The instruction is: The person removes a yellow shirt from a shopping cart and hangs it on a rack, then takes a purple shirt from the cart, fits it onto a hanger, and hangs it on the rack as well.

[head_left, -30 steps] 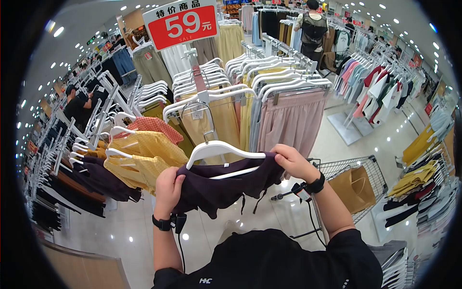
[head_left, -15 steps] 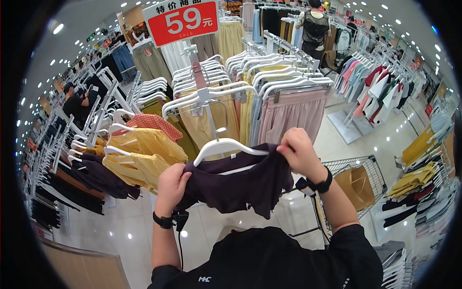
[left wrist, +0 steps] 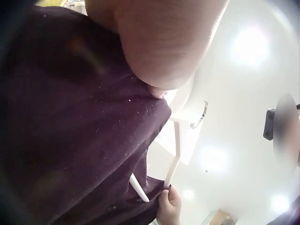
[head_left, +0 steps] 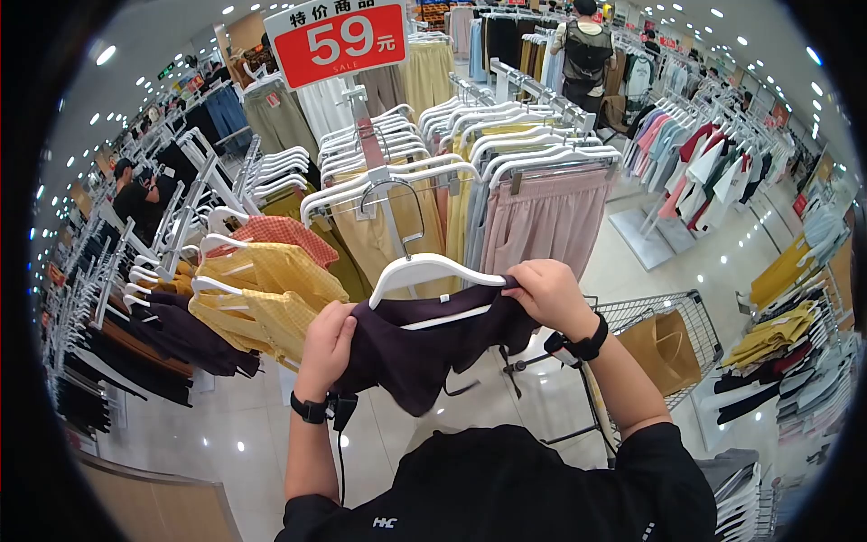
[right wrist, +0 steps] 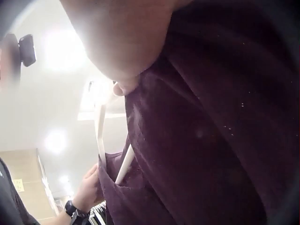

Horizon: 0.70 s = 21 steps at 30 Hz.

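Observation:
A dark purple garment (head_left: 415,348) hangs on a white hanger (head_left: 432,270) in front of the person, its metal hook upward. At the garment's left shoulder the left hand (head_left: 327,348) pinches the cloth between thumb and fingers. The right hand (head_left: 553,294) grips the opposite shoulder near the hanger's end. From below, in the left wrist view, the purple cloth (left wrist: 79,117) fills much of the picture beside the left hand (left wrist: 154,42). The right wrist view shows the right hand (right wrist: 122,42) against the cloth (right wrist: 201,122), with the hanger's white bar (right wrist: 124,164) inside the neckline.
Ahead stands a rack with pink trousers (head_left: 546,221) under a red sale sign (head_left: 339,43). Yellow shirts (head_left: 271,280) hang at the left. A cart (head_left: 709,330) with a brown paper bag (head_left: 664,352) is at the right. Another person (head_left: 585,68) stands farther back.
Compared with half a second ago, the right hand is slightly lower and nearer the hanger, and the garment's lower edge hangs differently. Both hands have kept hold of the cloth.

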Each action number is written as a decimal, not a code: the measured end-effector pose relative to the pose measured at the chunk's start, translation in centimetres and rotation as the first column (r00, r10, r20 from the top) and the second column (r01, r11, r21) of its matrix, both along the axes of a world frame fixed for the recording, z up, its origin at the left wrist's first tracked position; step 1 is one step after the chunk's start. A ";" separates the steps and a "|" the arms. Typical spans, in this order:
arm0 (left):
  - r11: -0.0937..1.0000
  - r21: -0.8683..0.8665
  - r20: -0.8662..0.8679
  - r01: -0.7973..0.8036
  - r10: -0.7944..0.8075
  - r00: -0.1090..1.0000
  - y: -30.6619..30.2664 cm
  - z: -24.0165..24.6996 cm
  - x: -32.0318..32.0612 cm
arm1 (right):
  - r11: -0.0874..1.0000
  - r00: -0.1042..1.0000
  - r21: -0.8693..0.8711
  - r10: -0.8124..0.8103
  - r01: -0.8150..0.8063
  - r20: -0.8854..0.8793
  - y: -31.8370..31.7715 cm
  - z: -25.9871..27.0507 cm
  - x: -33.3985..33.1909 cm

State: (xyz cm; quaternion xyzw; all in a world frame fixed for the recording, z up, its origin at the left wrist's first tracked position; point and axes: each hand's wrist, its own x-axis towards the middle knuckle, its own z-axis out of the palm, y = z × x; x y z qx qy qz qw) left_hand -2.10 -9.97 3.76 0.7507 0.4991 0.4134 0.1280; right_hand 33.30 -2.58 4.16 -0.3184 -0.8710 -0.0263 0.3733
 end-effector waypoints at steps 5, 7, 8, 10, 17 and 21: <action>0.998 0.055 -0.002 0.036 -0.036 0.999 0.9 -1.1 -1.2 | 1.000 1.000 0.007 0.002 -0.002 0.006 -0.2 0.0 -0.3; 0.999 0.048 -0.028 0.007 -0.005 1.000 1.0 -1.5 -1.7 | 1.000 1.000 0.007 -0.003 0.003 0.006 -0.3 -0.1 -0.4; 0.998 0.068 -0.038 -0.014 0.017 0.999 1.2 -1.9 -2.3 | 1.000 1.000 0.005 -0.009 0.009 0.005 -0.3 -0.1 -0.4; 0.995 0.092 -0.045 -0.037 0.042 0.998 1.3 -1.8 -2.6 | 1.000 1.000 0.006 -0.014 0.014 0.018 -0.4 -0.1 -0.2; 0.936 0.301 -0.083 -0.181 0.215 0.973 0.6 0.8 -1.1 | 0.999 0.995 -0.021 -0.036 0.035 -0.092 -0.3 -0.6 -0.3; 0.973 0.225 -0.216 -0.059 0.109 0.970 -0.4 0.3 -0.7 | 0.999 0.992 -0.029 -0.044 0.041 -0.115 -0.4 -0.6 0.2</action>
